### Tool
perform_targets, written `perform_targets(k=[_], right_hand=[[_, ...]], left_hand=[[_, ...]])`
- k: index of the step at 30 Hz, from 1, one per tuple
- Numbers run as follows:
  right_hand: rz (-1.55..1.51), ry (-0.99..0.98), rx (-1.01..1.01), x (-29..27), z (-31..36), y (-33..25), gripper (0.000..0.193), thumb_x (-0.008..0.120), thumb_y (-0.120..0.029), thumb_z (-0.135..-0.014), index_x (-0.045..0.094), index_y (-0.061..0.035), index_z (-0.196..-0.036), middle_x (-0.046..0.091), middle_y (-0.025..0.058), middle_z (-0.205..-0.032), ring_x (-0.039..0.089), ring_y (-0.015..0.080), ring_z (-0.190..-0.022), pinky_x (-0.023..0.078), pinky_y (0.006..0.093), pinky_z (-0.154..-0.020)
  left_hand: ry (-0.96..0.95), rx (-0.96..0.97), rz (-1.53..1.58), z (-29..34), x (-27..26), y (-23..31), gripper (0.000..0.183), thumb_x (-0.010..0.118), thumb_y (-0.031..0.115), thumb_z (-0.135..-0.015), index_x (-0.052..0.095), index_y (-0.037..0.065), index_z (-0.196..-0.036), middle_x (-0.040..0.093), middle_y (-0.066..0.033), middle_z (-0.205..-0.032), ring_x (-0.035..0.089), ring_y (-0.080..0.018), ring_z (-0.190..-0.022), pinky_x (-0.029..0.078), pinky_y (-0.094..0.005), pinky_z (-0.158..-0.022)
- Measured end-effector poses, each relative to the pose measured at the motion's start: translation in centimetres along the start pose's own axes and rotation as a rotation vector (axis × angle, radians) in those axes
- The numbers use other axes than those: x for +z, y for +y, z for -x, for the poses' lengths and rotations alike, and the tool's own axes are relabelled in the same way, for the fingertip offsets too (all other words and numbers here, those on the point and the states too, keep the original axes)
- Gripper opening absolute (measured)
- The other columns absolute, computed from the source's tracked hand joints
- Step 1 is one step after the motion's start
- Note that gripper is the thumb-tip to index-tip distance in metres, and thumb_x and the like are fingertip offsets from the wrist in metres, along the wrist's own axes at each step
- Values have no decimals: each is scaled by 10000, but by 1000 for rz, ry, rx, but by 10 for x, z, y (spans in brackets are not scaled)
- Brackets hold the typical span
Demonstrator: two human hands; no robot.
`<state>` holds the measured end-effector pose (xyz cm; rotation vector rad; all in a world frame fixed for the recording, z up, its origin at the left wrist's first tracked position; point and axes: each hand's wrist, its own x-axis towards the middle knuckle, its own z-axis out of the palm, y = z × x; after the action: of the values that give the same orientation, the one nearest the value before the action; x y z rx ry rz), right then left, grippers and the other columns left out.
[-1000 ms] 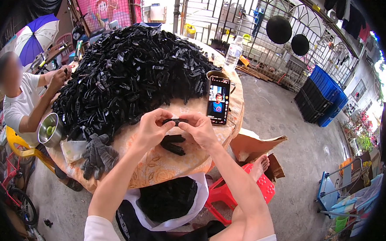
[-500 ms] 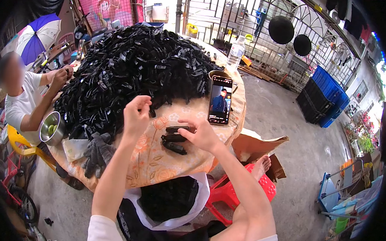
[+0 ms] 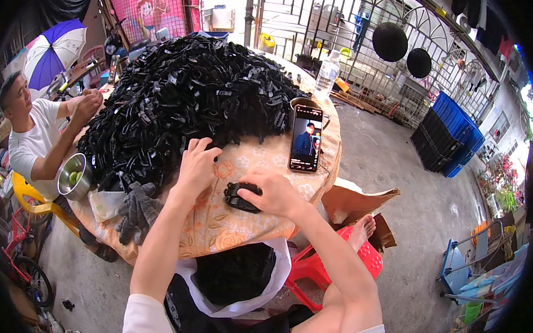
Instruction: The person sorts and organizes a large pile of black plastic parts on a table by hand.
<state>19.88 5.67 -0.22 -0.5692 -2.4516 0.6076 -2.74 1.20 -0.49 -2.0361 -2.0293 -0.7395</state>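
Observation:
A large heap of small black plastic pieces [image 3: 204, 85] covers much of the round table. At the heap's near edge is my left hand [image 3: 197, 168], its fingers apart and bent over the black pieces, with nothing visible in them. My right hand [image 3: 270, 192] closes round a small bunch of black plastic pieces [image 3: 241, 196] that lies on the flowered orange tablecloth [image 3: 224, 230]. Its thumb presses on the near side of the bunch. Below the table edge, a white sack [image 3: 280, 270] holds more black pieces.
A phone [image 3: 306, 138] leans on a cup right of the heap, near a plastic bottle [image 3: 326, 76]. Grey gloves [image 3: 137, 211] and a metal bowl [image 3: 74, 177] lie left. A person [image 3: 36, 133] sits at the left. A red stool [image 3: 358, 262] stands beside me.
My left hand has lowered onto the heap's edge and its fingers have spread. My right hand has closed over the black pieces, which now sit tighter together.

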Motion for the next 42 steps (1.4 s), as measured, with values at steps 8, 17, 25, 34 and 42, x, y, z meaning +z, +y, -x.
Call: perform_targets(k=[8,17,25,34,42], right_hand=[[-58,-150,-78,-1,-6,-18,252,676,-264,-902,718,-21,-951,674,149,-924,636,331,-888,519,391,-807],[284,155,53,30,-52,16,302,629,-122,-862,650,-57,-1156,550,222,-1294,596,408,-1113,500,464,-949],[311,120,262,40,-83,30,191,631,-206,-870,708,-95,-1006,608,154,-1123,652,341,-985,554,449,-843],[-126,-19,208,-9,-19,26,140,708,-69,-779,710,-22,-911,655,84,-733,603,143,-668,492,291,-646],[-231,-155,256,-27,-3,14,175,680,-117,-828,686,7,-952,691,104,-788,627,175,-663,524,295,-677]], left_hand=[[161,-10,278,-3,3,-5,188,640,56,-864,670,58,-1050,638,-125,-1056,598,-331,-997,495,-399,-866],[321,-419,1098,-14,-16,-1,217,448,56,-1041,571,-7,-1208,627,-67,-827,656,-125,-645,502,-221,-503],[265,-503,1319,-14,-10,1,372,463,-69,-950,486,8,-1313,604,-98,-1049,681,-178,-867,574,-278,-734],[161,-323,1355,-13,-8,5,219,600,-94,-896,549,-6,-1090,683,-117,-1011,645,-114,-857,582,-264,-781],[-91,-130,1418,-5,1,23,194,668,-122,-845,599,-13,-990,697,-65,-976,659,-97,-908,539,-238,-762]])
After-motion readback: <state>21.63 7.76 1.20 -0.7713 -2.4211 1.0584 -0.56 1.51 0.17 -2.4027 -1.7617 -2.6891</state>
